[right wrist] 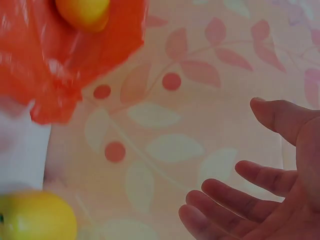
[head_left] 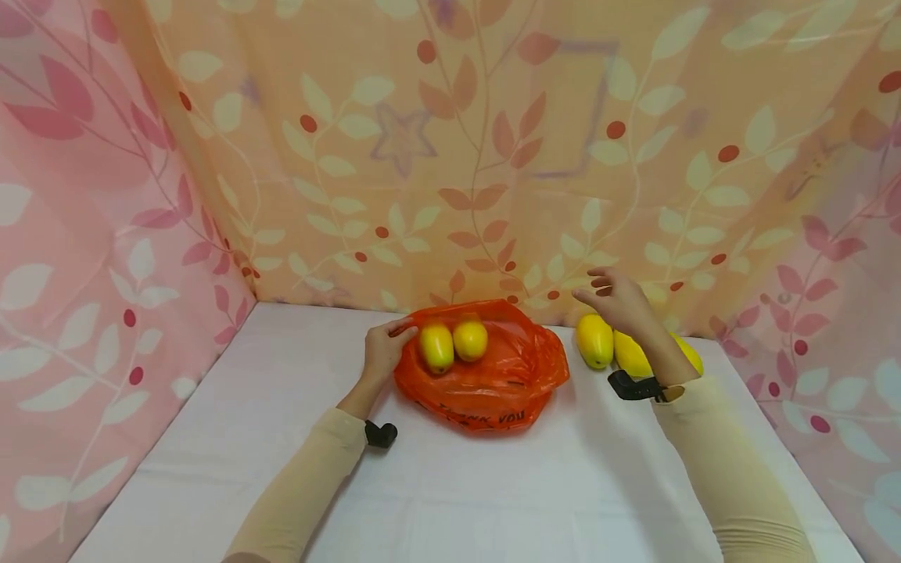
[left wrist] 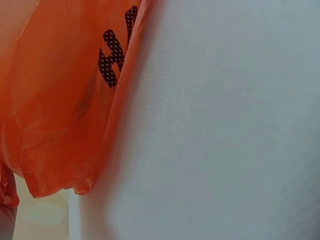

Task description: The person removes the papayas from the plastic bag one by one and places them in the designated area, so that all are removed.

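An orange-red plastic bag [head_left: 486,391] with black lettering lies open on the white table. Inside it sit two yellow oval mango-like fruits, one on the left [head_left: 436,348] and one on the right [head_left: 470,340]. My left hand [head_left: 383,348] pinches the bag's left rim between thumb and fingers; most of that hand is outside the left wrist view, where the bag's side [left wrist: 60,100] fills the left. My right hand [head_left: 619,301] is raised above more yellow fruits [head_left: 594,342], right of the bag. In the right wrist view its fingers [right wrist: 235,205] are spread, holding nothing.
Several yellow fruits stand in a row at the table's [head_left: 422,500] back right, partly hidden by the right forearm. Patterned cloth [head_left: 486,195] hangs behind, and pink patterned cloth [head_left: 91,274] borders both sides.
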Available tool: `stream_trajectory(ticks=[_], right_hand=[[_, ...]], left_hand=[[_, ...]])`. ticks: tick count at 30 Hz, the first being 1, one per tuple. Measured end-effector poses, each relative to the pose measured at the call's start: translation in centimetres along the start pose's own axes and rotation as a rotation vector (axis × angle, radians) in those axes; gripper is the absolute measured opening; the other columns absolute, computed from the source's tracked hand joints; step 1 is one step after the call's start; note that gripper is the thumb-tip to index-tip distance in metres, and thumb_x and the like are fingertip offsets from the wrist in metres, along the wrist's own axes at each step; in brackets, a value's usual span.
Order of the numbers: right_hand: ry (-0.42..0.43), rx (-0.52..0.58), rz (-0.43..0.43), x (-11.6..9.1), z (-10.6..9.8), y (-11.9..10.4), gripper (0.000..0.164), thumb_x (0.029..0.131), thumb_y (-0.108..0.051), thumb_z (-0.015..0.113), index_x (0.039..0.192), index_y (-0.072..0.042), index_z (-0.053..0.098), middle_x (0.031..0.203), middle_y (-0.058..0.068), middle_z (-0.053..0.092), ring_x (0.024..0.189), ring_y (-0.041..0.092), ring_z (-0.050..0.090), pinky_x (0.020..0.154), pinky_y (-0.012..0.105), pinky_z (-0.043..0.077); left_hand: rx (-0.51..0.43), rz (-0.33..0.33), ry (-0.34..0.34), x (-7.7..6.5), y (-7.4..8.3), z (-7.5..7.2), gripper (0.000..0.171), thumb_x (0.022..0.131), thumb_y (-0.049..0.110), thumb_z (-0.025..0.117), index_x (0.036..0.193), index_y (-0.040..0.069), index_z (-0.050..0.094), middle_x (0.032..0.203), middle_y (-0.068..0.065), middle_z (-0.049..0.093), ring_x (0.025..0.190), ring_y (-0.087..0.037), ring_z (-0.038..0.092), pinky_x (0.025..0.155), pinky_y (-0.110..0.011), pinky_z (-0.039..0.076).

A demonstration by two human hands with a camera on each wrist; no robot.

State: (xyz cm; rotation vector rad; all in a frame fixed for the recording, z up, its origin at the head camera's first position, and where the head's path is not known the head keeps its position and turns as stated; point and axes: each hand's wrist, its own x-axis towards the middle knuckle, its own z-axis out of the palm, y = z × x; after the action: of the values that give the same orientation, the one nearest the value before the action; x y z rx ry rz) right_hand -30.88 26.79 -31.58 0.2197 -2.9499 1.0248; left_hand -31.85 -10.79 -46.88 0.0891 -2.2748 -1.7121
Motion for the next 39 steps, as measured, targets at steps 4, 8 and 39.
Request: stream_trajectory(ticks=[4, 8, 39], right_hand=[[0.001, 0.028, -0.023, 0.3, 1.8, -0.8, 0.067, 0.095, -0.039, 0.06, 0.144, 0.001, 0.039, 0.141, 0.03, 0.047, 0.124, 0.045, 0.049, 0.102, 0.057, 0.047], [-0.029, 0.035, -0.056, 0.7, 3.8, -1.5, 0.064, 0.095, -0.036, 0.062, 0.143, 0.001, 0.041, 0.138, 0.027, 0.051, 0.123, 0.043, 0.051, 0.101, 0.054, 0.048], [-0.205, 0.038, -0.1, 3.5, 13.5, -3.7, 0.057, 0.092, -0.037, 0.065, 0.13, 0.004, 0.054, 0.115, 0.021, 0.064, 0.1, 0.031, 0.062, 0.084, 0.039, 0.054]], left_hand=[[0.005, 0.008, -0.001, 0.1, -0.1, 0.0, 0.031, 0.087, 0.018, 0.073, 0.112, 0.0, 0.073, 0.112, -0.019, 0.071, 0.112, -0.031, 0.065, 0.097, -0.043, 0.053], [0.011, 0.013, 0.006, 0.3, -0.3, -0.1, 0.03, 0.087, 0.019, 0.074, 0.111, 0.001, 0.073, 0.111, -0.018, 0.072, 0.112, -0.03, 0.065, 0.096, -0.042, 0.053], [-0.029, -0.012, -0.002, -0.1, 0.3, 0.1, 0.03, 0.087, 0.018, 0.074, 0.111, 0.0, 0.073, 0.112, -0.019, 0.072, 0.113, -0.03, 0.065, 0.098, -0.042, 0.052]])
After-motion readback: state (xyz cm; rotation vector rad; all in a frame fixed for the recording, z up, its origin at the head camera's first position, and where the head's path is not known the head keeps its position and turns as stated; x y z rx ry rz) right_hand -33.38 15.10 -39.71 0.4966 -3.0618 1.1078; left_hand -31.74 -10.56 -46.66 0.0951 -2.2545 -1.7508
